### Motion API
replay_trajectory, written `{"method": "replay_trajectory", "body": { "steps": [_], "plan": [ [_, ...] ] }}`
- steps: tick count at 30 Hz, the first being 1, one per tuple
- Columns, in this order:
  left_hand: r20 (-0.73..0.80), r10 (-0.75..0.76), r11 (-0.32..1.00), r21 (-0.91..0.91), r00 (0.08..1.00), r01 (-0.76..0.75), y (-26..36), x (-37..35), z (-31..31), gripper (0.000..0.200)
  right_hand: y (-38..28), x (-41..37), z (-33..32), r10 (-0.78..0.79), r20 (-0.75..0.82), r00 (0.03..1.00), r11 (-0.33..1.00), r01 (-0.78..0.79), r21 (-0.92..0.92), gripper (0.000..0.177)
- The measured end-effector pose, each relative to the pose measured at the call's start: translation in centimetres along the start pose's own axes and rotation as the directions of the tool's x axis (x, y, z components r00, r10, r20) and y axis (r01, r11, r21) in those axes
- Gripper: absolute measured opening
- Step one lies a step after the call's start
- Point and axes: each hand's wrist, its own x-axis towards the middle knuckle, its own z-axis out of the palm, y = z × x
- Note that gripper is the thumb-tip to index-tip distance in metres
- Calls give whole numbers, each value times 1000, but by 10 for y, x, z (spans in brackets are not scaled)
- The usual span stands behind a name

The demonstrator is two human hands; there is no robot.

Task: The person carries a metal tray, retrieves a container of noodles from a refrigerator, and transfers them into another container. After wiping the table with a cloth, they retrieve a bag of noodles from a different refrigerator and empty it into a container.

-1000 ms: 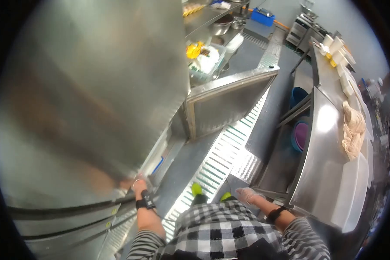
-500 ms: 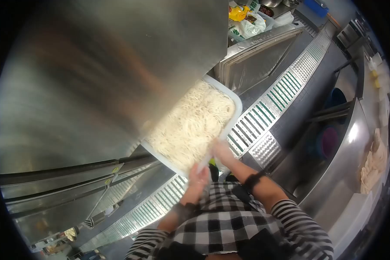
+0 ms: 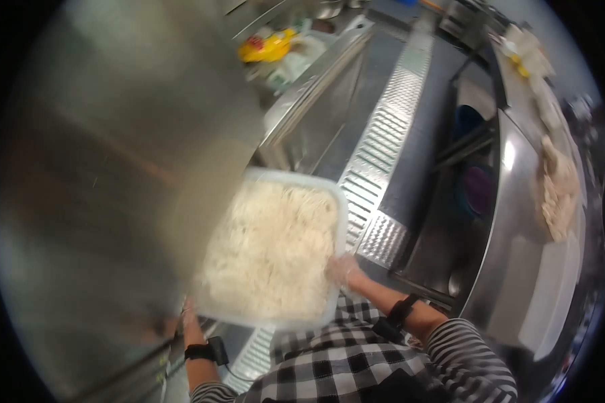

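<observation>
A white plastic tub point(image 3: 343, 221) full of pale, noodle-like strands point(image 3: 275, 248) is held in front of my apron, blurred by motion. My right hand point(image 3: 344, 270), in what looks like a clear glove, grips its right side near the front corner. At the opposite side, my left hand point(image 3: 189, 311) holds the tub by its front left corner, fingers partly hidden. The tub's far left part is hidden behind a large steel panel point(image 3: 128, 134).
A steel counter point(image 3: 511, 195) runs along the right, with a crumpled pale cloth or bag point(image 3: 559, 191) on it. A slotted drain cover point(image 3: 376, 148) crosses the floor. Beyond the tub, an open steel door or drawer point(image 3: 323, 101) juts out near a yellow package point(image 3: 269, 47).
My hands have moved apart from the tub's near corner to opposite sides of it. The tub has turned and shifted left and nearer to me, and the view has swung.
</observation>
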Motion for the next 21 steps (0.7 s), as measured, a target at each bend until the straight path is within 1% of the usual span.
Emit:
{"method": "replay_trajectory", "body": {
  "steps": [1, 2, 3, 4, 6, 7, 9, 10, 12, 13, 14, 15, 16, 17, 18, 19, 21],
  "plan": [
    [-17, 56, 998, -34, 998, -56, -10, 6, 7, 32, 2, -1, 19, 48, -14, 999, 999, -48, 2, 13],
    [-29, 95, 994, -48, 995, -96, -12, 13, 7, 32, 2, 13, 56, 439, 2, 898, 713, -350, 608, 16],
    [-49, 129, 989, -73, 990, -132, -11, 16, 10, 32, 4, 21, 76, 679, 229, 698, 58, -362, 931, 19],
    [-69, 150, 983, -94, 986, -156, -13, 15, 13, 32, 8, 21, 75, 703, 222, 676, 47, -356, 933, 19],
    [-113, 178, 970, -147, 978, -194, -8, 16, 17, 32, 13, 19, 69, 615, 242, 751, -18, -293, 956, 24],
    [-138, 197, 960, -176, 971, -220, -5, 19, 19, 32, 15, 14, 54, 637, 242, 731, -31, -290, 957, 24],
    [-182, 230, 936, -229, 956, -268, 1, 21, 19, 32, 17, 3, 13, 525, 448, 724, -207, -402, 892, 26],
    [-204, 245, 922, -254, 948, -293, 4, 19, 20, 32, 19, 1, 6, 545, 450, 708, -225, -394, 891, 26],
    [-237, 281, 890, -297, 930, -345, 14, 19, 22, 32, 21, -1, -1, 558, 515, 651, -164, -522, 837, 29],
    [-254, 304, 869, -321, 918, -376, 23, 19, 22, 32, 24, 3, 11, 583, 516, 628, -185, -516, 837, 29],
    [-262, 319, 853, -338, 911, -397, 25, 16, 23, 32, 27, 9, 34, 560, 396, 728, 112, -540, 834, 32],
    [-270, 340, 831, -362, 901, -422, 34, 15, 23, 32, 29, 10, 48, 490, 299, 819, 402, -516, 756, 36],
    [-278, 355, 813, -380, 893, -442, 38, 12, 23, 32, 28, -4, 28, 512, 302, 804, 391, -531, 751, 36],
    [-288, 372, 790, -401, 883, -464, 44, 10, 23, 32, 22, -26, -17, 589, 365, 721, 191, -564, 804, 34],
    [-294, 389, 769, -419, 873, -483, 51, 8, 22, 32, 21, -43, -45, 642, 437, 630, -17, -558, 830, 32],
    [-301, 406, 746, -436, 863, -503, 56, 5, 21, 32, 26, -52, -50, 656, 436, 616, -31, -556, 831, 32],
    [-314, 441, 700, -466, 841, -541, 66, -1, 18, 32, 31, -75, -54, 683, 363, 634, 123, -589, 799, 31]
  ]
}}
